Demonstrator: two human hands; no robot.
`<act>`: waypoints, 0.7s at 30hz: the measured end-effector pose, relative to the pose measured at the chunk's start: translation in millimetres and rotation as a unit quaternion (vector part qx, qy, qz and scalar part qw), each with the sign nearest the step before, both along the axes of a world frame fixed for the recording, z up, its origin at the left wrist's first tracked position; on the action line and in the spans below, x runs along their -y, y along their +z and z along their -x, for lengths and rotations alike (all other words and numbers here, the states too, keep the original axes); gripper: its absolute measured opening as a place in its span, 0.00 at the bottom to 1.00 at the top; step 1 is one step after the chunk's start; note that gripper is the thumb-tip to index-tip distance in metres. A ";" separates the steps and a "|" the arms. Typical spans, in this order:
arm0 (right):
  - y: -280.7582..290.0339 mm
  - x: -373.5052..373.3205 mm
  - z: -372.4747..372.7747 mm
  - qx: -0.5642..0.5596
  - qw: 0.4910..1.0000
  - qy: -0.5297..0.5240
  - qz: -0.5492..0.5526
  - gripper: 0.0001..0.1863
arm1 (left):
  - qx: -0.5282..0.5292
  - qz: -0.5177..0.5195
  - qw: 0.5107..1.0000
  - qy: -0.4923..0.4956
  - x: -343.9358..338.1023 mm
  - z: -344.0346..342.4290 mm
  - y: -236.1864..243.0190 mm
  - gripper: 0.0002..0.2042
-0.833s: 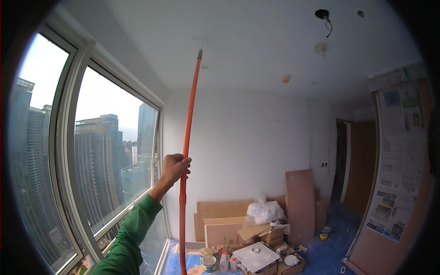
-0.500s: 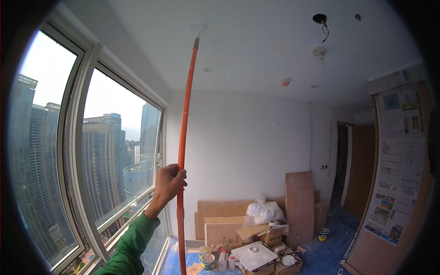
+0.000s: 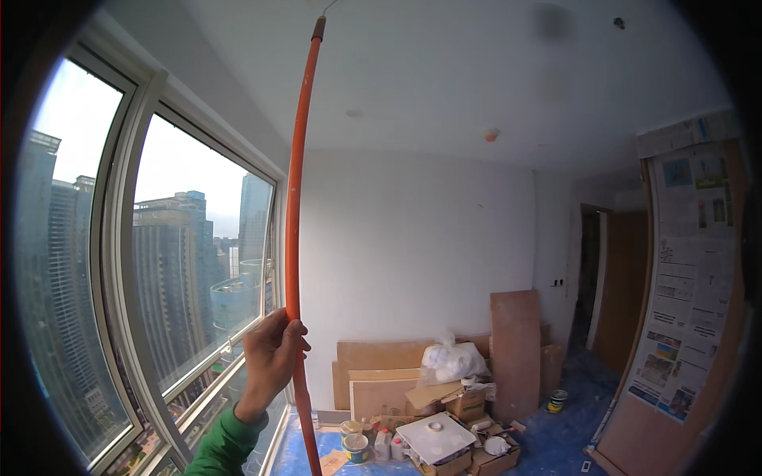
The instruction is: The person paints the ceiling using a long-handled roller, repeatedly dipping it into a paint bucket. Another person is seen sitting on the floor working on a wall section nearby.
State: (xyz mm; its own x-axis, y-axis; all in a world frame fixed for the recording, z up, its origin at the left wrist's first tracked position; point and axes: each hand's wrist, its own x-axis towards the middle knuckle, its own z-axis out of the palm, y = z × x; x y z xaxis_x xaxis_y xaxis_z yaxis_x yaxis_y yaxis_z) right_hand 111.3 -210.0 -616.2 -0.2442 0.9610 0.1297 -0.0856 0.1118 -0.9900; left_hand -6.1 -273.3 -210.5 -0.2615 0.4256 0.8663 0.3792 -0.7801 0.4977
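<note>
Left grip (image 3: 274, 353) closed around the orange pole (image 3: 294, 182), which I see standing near-upright right of the window frame (image 3: 119, 238), its brown-tipped end toward the ceiling (image 3: 429, 71). Right grip: I cannot tell its state. Beyond, I note a white bag (image 3: 452, 361) above a white panel (image 3: 444, 443), blue floor (image 3: 548, 436) around.

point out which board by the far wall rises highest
The narrow reddish-brown board right of the white plastic bag; its top edge stands well above the other boards.
</note>
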 end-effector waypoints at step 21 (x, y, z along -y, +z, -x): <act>25.3 -51.2 -11.5 -0.008 0.999 -0.042 -0.007 0.22 | -0.036 0.029 0.998 -0.043 -87.0 -43.9 -10.6 0.11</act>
